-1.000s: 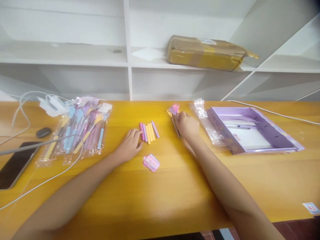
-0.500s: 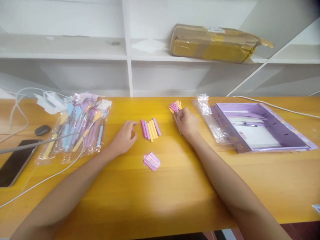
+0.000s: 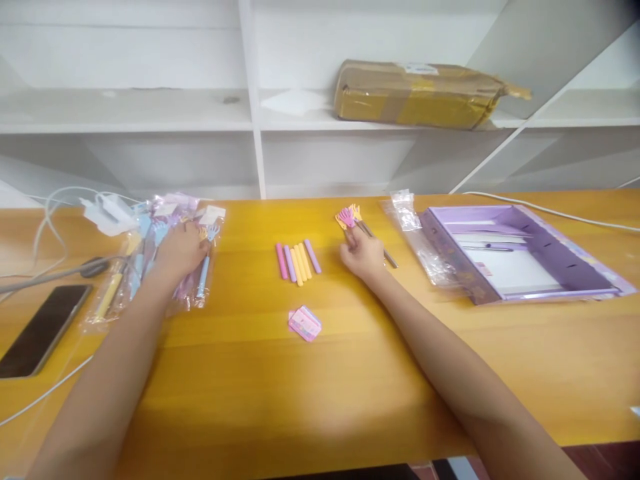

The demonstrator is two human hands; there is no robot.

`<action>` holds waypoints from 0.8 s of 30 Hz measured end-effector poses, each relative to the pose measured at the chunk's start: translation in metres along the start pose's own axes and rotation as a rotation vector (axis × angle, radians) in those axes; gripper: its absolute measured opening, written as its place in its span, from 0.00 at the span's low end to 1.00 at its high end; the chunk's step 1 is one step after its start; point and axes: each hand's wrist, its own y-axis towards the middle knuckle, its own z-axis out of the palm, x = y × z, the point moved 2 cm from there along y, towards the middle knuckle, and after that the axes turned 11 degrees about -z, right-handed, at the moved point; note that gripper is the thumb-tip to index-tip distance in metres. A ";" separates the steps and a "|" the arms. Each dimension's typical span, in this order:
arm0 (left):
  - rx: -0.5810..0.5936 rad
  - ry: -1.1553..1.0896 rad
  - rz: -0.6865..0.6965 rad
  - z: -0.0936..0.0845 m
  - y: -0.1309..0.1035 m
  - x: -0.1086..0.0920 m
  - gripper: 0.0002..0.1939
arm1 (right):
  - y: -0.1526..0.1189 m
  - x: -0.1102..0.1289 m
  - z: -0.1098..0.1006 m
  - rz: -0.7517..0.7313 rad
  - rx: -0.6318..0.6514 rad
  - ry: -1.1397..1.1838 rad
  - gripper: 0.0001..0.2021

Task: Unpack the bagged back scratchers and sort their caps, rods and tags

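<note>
My left hand (image 3: 183, 250) rests on a pile of back scratchers in clear plastic bags (image 3: 203, 287) at the left; its fingertips are hidden among the bags. The bagged scratchers have hand-shaped heads and blue, yellow and purple handles. My right hand (image 3: 364, 257) is closed around unbagged back scratchers (image 3: 347, 217) with pink and yellow heads. Thin metal rods (image 3: 391, 259) show beside the hand. Between my hands, several pink, purple and yellow handle tubes (image 3: 301, 262) lie side by side. Nearer me sits a small stack of pink cards (image 3: 305, 323).
At the right stands an open purple box (image 3: 480, 290) with papers and a pen inside, and clear plastic bags (image 3: 427, 250) lie beside it. A phone (image 3: 43, 330), white cables and a charger (image 3: 107, 213) are at the left. A taped carton (image 3: 415, 97) sits on the shelf behind.
My left hand has moved left, from beside the handle tubes onto the bagged scratchers. My right hand has shifted slightly left and nearer me, still at the unbagged scratchers.
</note>
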 end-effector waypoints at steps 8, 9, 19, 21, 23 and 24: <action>-0.051 -0.023 -0.059 -0.024 -0.014 -0.010 0.15 | 0.000 0.000 -0.004 0.096 0.033 0.034 0.09; -0.043 -0.056 -0.065 -0.028 -0.015 -0.012 0.15 | 0.000 -0.001 -0.003 0.112 0.023 0.054 0.09; 0.427 -0.624 0.130 -0.041 -0.077 -0.092 0.18 | -0.002 0.012 -0.029 0.151 -0.204 0.318 0.18; 0.599 -0.795 0.214 -0.027 -0.103 -0.116 0.17 | -0.011 0.022 -0.042 0.124 -0.188 0.415 0.19; 0.623 -0.875 0.227 -0.010 -0.124 -0.134 0.14 | -0.024 0.033 -0.054 0.116 -0.169 0.492 0.19; 0.585 -0.874 0.226 -0.002 -0.132 -0.141 0.14 | -0.033 0.039 -0.060 0.124 -0.163 0.521 0.20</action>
